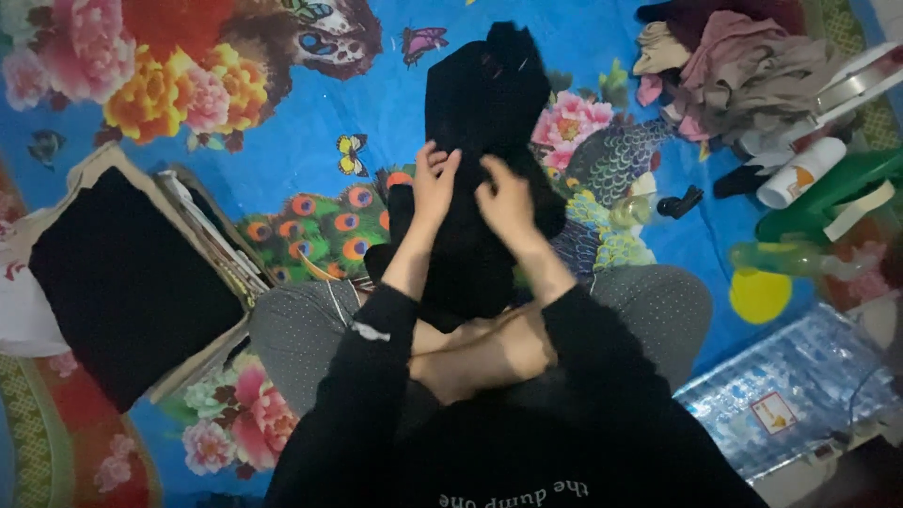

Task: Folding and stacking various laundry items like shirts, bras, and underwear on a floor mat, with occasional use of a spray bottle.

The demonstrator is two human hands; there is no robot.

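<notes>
While the person sits cross-legged on a floral blue mat (310,113), entries run as follows.

1. Left hand (435,183): fingers curled closed, pinching the black garment (480,103) at its left fold.
2. Right hand (505,202): fingers bent shut, gripping the same cloth just beside the left hand.
3. Black garment: lies from the lap toward 12 o'clock, its far end flat on the mat, its near end draped over the crossed feet (480,353).
4. Folded black cloth (122,282): at 9 o'clock, resting on a cardboard sheet (202,245), well apart from the hands.
5. Heap of clothes (743,75): at 2 o'clock, loose and unsorted.
6. White bottle (800,174), green plastic item (828,193), clear bottle (795,259): clustered at 3 o'clock.
7. Small black object (679,202): near the garment's right edge; kind not clear.
8. Pack of water pouches (790,390): at 4 o'clock.

Risks, as judged: black on black sleeves hides seams, so a fold could go crooked; the near end may snag on the feet; a wide sweep to 3 o'clock could tip the bottles.

Room: open mat lies at 11 to 12 o'clock; 9 o'clock is bounded by the cardboard, 2 to 4 o'clock is crowded.
</notes>
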